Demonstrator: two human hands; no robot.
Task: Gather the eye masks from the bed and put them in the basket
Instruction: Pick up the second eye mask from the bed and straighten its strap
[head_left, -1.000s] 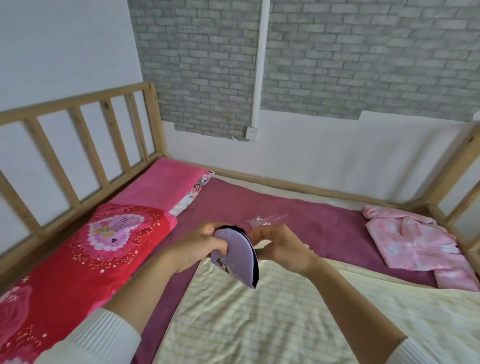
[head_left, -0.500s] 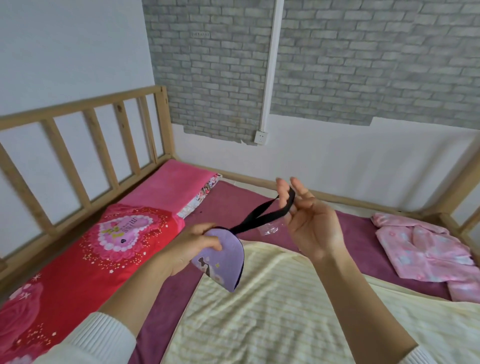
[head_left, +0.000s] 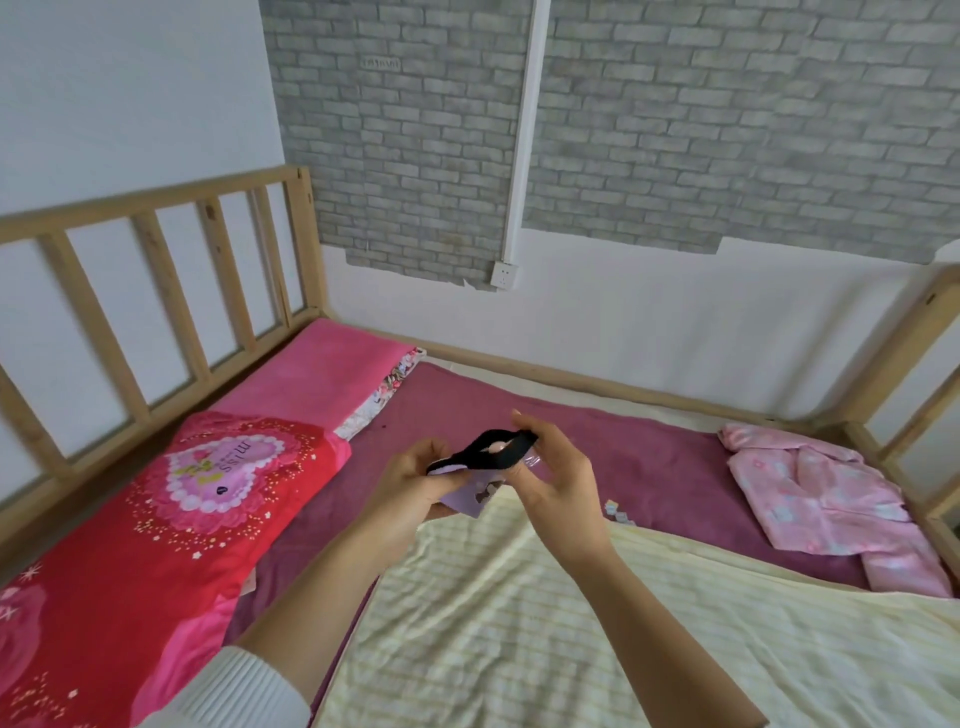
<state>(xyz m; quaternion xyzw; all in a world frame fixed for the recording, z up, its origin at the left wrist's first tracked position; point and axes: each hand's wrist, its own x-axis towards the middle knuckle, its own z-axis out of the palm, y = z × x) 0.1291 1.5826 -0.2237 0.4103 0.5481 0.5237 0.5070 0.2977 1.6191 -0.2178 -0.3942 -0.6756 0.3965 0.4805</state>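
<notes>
Left hand (head_left: 410, 488) fingers clamp the purple eye mask (head_left: 470, 491) above the bed (head_left: 649, 467). Right hand (head_left: 550, 480) fingers pinch its black strap (head_left: 498, 449).

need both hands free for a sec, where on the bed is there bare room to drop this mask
Bare maroon sheet between the hands and the pink pyjamas; also the wide yellow striped blanket in front. The left side is crowded by the red quilt.
</notes>
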